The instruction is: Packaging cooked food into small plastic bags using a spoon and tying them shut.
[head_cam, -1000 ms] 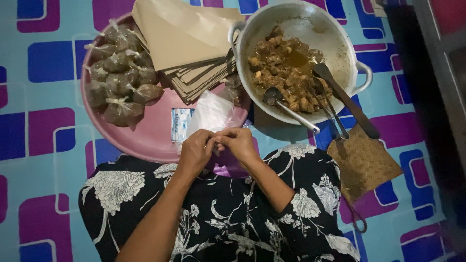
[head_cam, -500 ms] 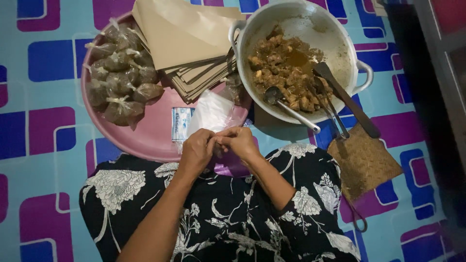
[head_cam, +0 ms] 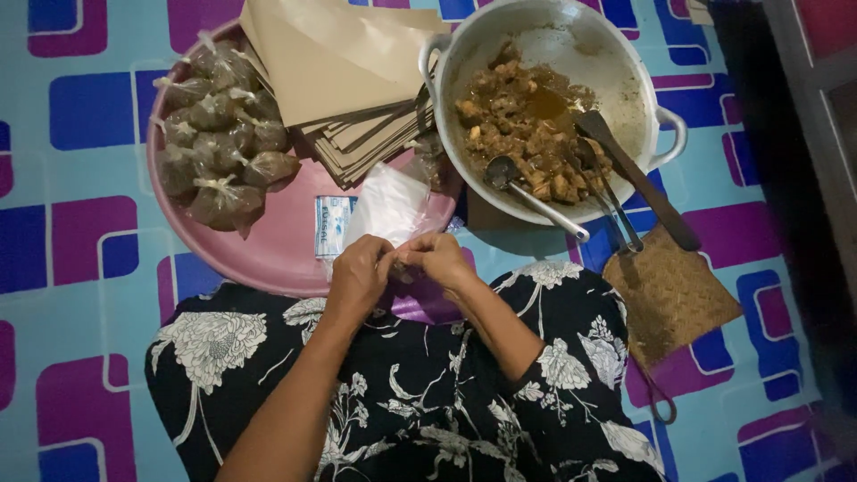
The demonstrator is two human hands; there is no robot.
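We are seeing the left hand (head_cam: 357,275) and the right hand (head_cam: 437,259) meeting fingertip to fingertip over the black floral-print lap (head_cam: 420,393), both pinching closed on a small clear plastic bag (head_cam: 399,265) that is mostly hidden between them. At twelve o'clock from the hands, a round pink plastic tray (head_cam: 268,259) is carrying loose clear bags (head_cam: 388,205), a stack of brown paper sheets (head_cam: 339,80) and, at ten o'clock, tied clear packets of brown food (head_cam: 219,143). At one o'clock a white metal pot of brown stew (head_cam: 553,98) is holding spoons (head_cam: 536,192). At three o'clock a brown woven mat (head_cam: 669,295) is lying on the patterned floor.
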